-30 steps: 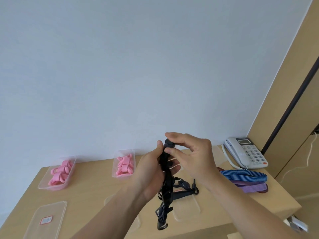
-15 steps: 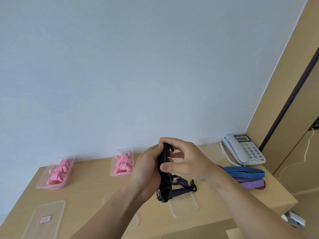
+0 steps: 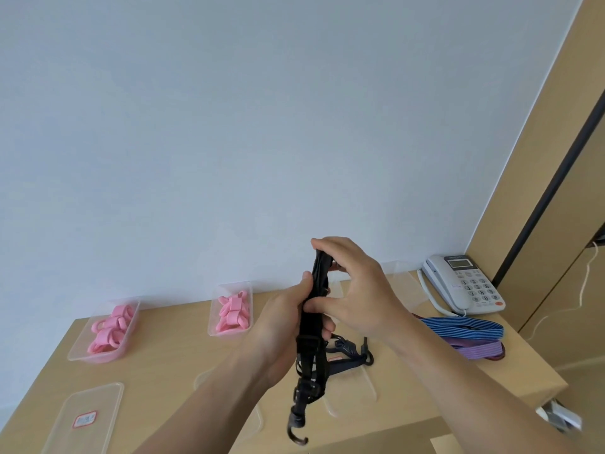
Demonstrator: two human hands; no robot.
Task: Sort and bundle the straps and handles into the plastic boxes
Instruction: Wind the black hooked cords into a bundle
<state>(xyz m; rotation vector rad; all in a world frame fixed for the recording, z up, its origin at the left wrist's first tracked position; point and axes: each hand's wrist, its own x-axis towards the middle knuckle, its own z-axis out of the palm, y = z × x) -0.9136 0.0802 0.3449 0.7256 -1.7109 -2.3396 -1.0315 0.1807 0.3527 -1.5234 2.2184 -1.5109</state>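
Both hands work one black strap (image 3: pixel 313 322) above the counter (image 3: pixel 170 365). The left hand (image 3: pixel 281 329) wraps the folded bundle's middle from the left. The right hand (image 3: pixel 357 296) pinches it from the right, fingertips over the top fold and thumb pressed lower down. The bundle stands upright between the palms, its long axis running top to bottom.

At the back of the counter, the left plastic box (image 3: pixel 95 355) and the middle plastic box (image 3: pixel 229 332) each hold pink handles (image 3: pixel 111 329). A telephone (image 3: pixel 465 283) sits far right, with blue and purple straps (image 3: pixel 465 329) just in front of it. A dark blue strap (image 3: pixel 347 360) lies just beneath the hands.

The black strap's loose tail hangs below the left hand and ends in a hook (image 3: pixel 296 435). The left hand is the nearer one, so gathering that tail upward looks like the next job.
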